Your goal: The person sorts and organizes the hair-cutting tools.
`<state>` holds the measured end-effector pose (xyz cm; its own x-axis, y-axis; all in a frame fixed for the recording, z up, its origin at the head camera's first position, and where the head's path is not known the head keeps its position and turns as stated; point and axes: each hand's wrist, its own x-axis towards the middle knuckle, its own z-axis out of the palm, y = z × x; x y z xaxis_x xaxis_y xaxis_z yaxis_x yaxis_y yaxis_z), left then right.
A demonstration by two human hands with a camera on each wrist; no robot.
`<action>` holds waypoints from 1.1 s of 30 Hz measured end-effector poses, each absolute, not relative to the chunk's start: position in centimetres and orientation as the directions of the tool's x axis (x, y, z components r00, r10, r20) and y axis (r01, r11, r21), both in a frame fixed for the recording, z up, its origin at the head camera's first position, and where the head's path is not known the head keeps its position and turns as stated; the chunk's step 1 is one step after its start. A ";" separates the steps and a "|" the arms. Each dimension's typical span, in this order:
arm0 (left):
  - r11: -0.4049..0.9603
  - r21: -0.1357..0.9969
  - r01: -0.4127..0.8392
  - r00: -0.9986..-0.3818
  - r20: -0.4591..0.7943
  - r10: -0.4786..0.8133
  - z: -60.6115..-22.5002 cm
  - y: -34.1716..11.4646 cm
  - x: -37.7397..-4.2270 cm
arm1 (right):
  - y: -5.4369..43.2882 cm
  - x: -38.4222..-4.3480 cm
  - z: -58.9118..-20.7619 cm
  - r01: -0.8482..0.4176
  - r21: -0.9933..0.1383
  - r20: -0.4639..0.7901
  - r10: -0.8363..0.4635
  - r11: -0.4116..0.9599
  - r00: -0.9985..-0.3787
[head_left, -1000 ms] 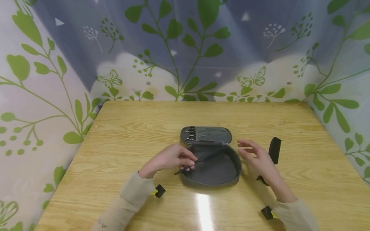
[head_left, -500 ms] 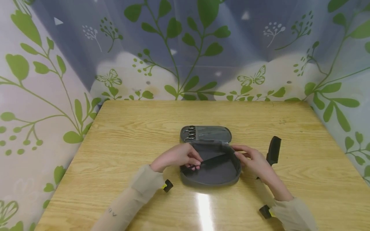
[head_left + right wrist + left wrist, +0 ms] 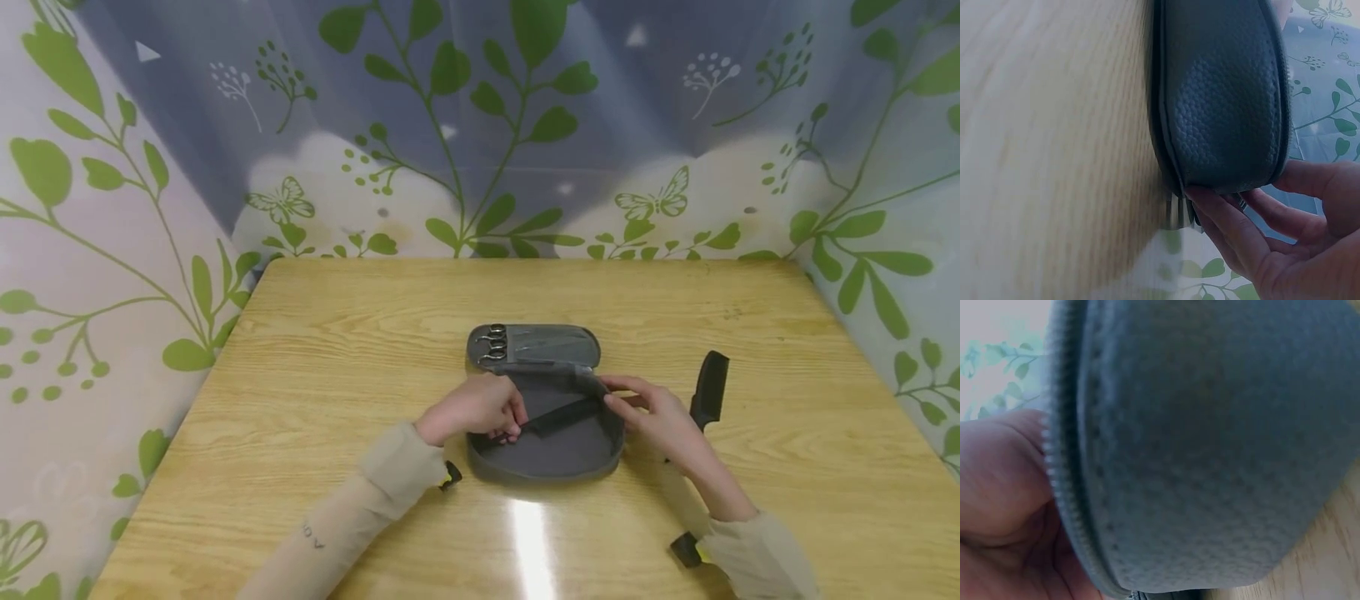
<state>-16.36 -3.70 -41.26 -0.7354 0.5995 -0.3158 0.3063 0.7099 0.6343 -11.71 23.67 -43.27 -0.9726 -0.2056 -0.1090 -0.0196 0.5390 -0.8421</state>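
A grey zip case (image 3: 555,468) lies unfolded on the wooden table. Inside it, slanting across the bottom, is a black comb (image 3: 566,415). My left hand (image 3: 480,407) reaches over the case's left rim and pinches the comb's thin end; the fingertips are partly hidden. At the back right corner, my right hand (image 3: 660,419) grips the case's edge. In the right wrist view its thumb and fingers lie round the end of the pebbled case wall (image 3: 1229,119). The left wrist view is mostly filled by the case's outer side (image 3: 1210,450), with the palm behind the zip.
Scissors (image 3: 495,343) with ring handles sit in the sleeve of the case's raised lid (image 3: 555,343). A second black comb (image 3: 710,390) lies on the table (image 3: 337,333) right of my right hand. Patterned curtain cloth (image 3: 420,192) stands behind the table and at both sides.
My left hand has moved right and lowered the comb into the case. My right hand, earlier apart from the case, has come to its right edge and holds it.
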 end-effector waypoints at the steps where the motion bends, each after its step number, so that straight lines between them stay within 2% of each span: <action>1: 0.715 0.627 0.310 -0.736 -0.318 0.598 -41.3 -3.6 -16.3 | 23.7 -11.7 -43.3 -0.021 -0.844 -0.108 -0.209 0.536 -0.972; 7: 0.724 0.612 0.319 -0.755 -0.297 0.585 -41.8 -3.6 -15.8 | 23.8 -11.7 -43.4 -0.014 -0.863 -0.118 -0.229 0.506 -0.966; 13: 0.735 0.550 0.398 -0.782 -0.216 0.585 -42.0 -3.4 -15.4 | 23.8 -11.8 -43.4 -0.004 -0.870 -0.127 -0.233 0.493 -0.964; 21: 0.735 0.489 0.469 -0.778 -0.165 0.607 -42.0 -3.4 -15.1 | 23.7 -11.8 -43.4 -0.005 -0.859 -0.128 -0.224 0.512 -0.966; 25: 0.715 0.497 0.492 -0.767 -0.142 0.626 -42.0 -3.5 -15.1 | 24.2 -11.9 -43.3 -0.056 -0.834 -0.090 -0.236 0.548 -0.968; 29: 0.672 0.555 0.491 -0.761 -0.102 0.640 -42.0 -3.6 -15.3 | 25.9 -12.3 -42.4 -0.116 -0.795 -0.026 -0.224 0.596 -0.974; 33: 0.643 0.613 0.459 -0.801 -0.026 0.597 -42.0 -4.0 -15.5 | 28.6 -13.2 -41.0 -0.127 -0.681 0.028 -0.148 0.721 -0.989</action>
<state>-15.46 -4.00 -42.01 -0.8015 0.5975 -0.0261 0.4591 0.6426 0.6134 -13.24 28.55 -40.98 -0.9886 -0.1480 0.0283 -0.1274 0.7209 -0.6813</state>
